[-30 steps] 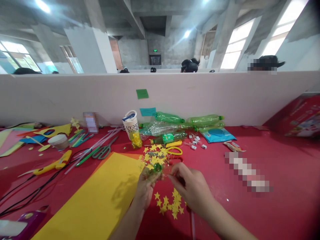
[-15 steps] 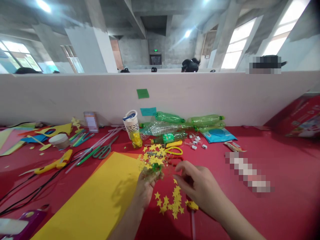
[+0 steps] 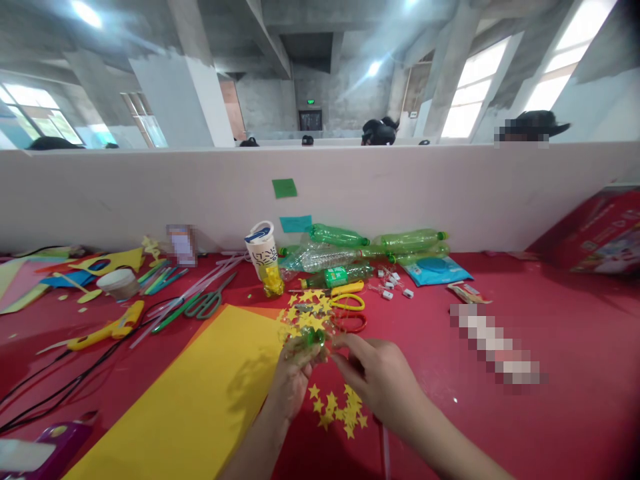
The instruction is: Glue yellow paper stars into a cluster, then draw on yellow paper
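Observation:
My left hand (image 3: 295,373) is wrapped round a green plastic bottle piece (image 3: 313,337) above the red table. Yellow star cutouts (image 3: 311,303) with clear, shiny bits around them show just beyond it; whether they are joined to the piece I cannot tell. At the piece's right side is my right hand (image 3: 377,373), thumb and forefinger close together in a pinch. What lies between those fingertips, if anything, is too small to make out. Below and between the hands lie loose yellow stars (image 3: 330,403), partly covered by my right hand.
Yellow paper (image 3: 165,400) lies left of my hands. Yellow-handled and red-handled scissors (image 3: 353,323) lie beyond them. Plastic bottles (image 3: 337,257), a white cup (image 3: 261,250) and a blue packet (image 3: 437,270) line the partition. A yellow glue gun (image 3: 113,327) with cable lies left.
My right hand has moved left to the green bottle piece, its fingers closing in. It now covers the yellow thing at the top of the clear stick. My left hand has barely shifted.

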`<state>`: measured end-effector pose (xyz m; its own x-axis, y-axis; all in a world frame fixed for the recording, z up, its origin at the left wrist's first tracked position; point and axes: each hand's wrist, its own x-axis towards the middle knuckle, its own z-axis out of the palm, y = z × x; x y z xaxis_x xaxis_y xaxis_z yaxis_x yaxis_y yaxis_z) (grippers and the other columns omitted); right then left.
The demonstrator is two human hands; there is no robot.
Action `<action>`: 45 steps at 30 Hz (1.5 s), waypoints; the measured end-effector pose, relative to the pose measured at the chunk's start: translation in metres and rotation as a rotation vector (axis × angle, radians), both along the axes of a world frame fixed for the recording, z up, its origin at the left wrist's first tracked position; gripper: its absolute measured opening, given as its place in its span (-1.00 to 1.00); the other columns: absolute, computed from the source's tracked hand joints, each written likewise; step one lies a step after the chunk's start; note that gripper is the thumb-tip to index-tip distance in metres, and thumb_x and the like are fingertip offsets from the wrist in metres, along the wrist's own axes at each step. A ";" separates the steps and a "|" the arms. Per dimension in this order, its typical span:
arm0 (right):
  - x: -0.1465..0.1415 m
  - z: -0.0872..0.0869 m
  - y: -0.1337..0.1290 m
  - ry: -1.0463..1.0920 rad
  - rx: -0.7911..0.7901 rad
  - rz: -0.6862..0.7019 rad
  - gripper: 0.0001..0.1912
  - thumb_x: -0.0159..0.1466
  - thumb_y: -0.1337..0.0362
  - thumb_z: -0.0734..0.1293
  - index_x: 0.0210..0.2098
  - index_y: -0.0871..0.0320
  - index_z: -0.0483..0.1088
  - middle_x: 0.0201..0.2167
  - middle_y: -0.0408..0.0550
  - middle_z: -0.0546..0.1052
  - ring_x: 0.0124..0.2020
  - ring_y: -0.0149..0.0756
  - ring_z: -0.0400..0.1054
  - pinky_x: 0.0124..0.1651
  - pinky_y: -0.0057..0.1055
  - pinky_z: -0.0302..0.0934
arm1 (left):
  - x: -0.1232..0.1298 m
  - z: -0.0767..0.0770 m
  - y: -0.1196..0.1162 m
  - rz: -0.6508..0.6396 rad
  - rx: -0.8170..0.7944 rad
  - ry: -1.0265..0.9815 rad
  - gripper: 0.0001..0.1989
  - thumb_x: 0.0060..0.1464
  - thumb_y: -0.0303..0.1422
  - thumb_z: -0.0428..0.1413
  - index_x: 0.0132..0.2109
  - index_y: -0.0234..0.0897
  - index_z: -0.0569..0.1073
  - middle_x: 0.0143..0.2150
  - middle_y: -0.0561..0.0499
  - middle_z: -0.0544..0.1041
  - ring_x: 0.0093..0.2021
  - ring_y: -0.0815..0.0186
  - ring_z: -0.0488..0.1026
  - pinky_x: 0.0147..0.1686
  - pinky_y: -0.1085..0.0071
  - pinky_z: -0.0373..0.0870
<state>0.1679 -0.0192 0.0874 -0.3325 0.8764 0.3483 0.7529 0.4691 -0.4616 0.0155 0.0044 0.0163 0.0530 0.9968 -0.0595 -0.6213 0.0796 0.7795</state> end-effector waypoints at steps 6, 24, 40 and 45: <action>0.000 0.002 0.001 0.186 -0.124 0.120 -0.84 0.25 0.34 0.18 -0.26 0.11 0.39 -0.59 -0.20 0.41 -0.59 -0.46 0.23 -0.49 -0.53 0.03 | -0.001 -0.002 0.001 -0.010 0.016 0.002 -0.90 -0.19 -0.49 0.23 -0.41 -0.28 0.52 -0.40 0.05 0.54 -0.46 0.41 0.41 -0.43 0.49 0.31; 0.007 0.011 -0.003 0.059 -0.104 0.158 -0.80 0.27 0.33 0.16 -0.20 0.10 0.40 -0.52 -0.13 0.48 -0.52 -0.39 0.31 -0.43 -0.50 0.08 | -0.004 -0.009 0.002 -0.071 -0.006 -0.040 -0.75 -0.16 -0.51 0.21 -0.23 -0.26 0.49 -0.38 0.04 0.53 -0.45 0.40 0.42 -0.43 0.48 0.29; 0.017 0.030 -0.002 0.267 -0.180 0.110 -0.85 0.21 0.34 0.21 -0.25 0.10 0.38 -0.60 -0.24 0.38 -0.62 -0.48 0.19 -0.53 -0.56 0.04 | -0.006 -0.004 0.001 -0.080 -0.023 -0.033 -0.86 -0.17 -0.46 0.23 -0.35 -0.33 0.51 -0.38 -0.04 0.55 -0.45 0.37 0.44 -0.42 0.45 0.33; 0.006 0.016 -0.002 0.335 -0.219 0.138 -0.80 0.23 0.32 0.20 -0.18 0.10 0.38 -0.60 -0.22 0.41 -0.61 -0.47 0.22 -0.53 -0.55 0.06 | -0.007 -0.007 0.002 -0.071 -0.004 -0.038 -0.84 -0.15 -0.49 0.21 -0.32 -0.28 0.50 -0.37 0.02 0.54 -0.44 0.39 0.44 -0.42 0.47 0.33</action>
